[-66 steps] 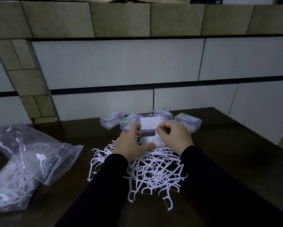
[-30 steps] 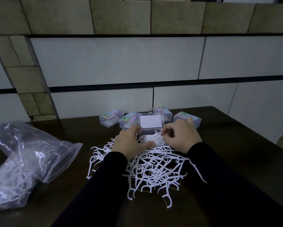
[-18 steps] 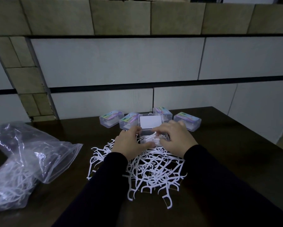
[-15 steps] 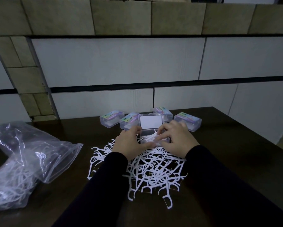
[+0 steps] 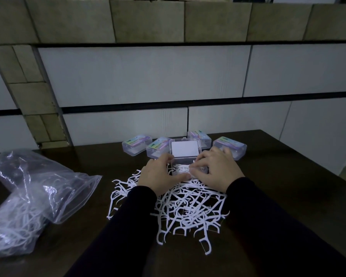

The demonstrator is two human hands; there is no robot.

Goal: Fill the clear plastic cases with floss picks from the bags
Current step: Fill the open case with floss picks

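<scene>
An open clear plastic case [image 5: 185, 149] stands in the middle of the dark table, its lid raised toward the wall, white floss picks lying inside. My left hand [image 5: 159, 175] grips the case's left side, thumb along its front edge. My right hand [image 5: 218, 170] lies over the case's right side, its fingers curled onto the picks inside. A loose pile of white floss picks [image 5: 180, 208] spreads on the table just in front of the case, partly under my forearms.
Several closed clear cases with coloured labels [image 5: 137, 144] [image 5: 230, 147] line up behind the open one. Two clear plastic bags holding floss picks [image 5: 26, 198] lie at the left. A tiled wall rises right behind the table [image 5: 278, 176].
My right hand moved from the pile's edge onto the case's right side and settled over the picks inside. My left hand stayed on the case.
</scene>
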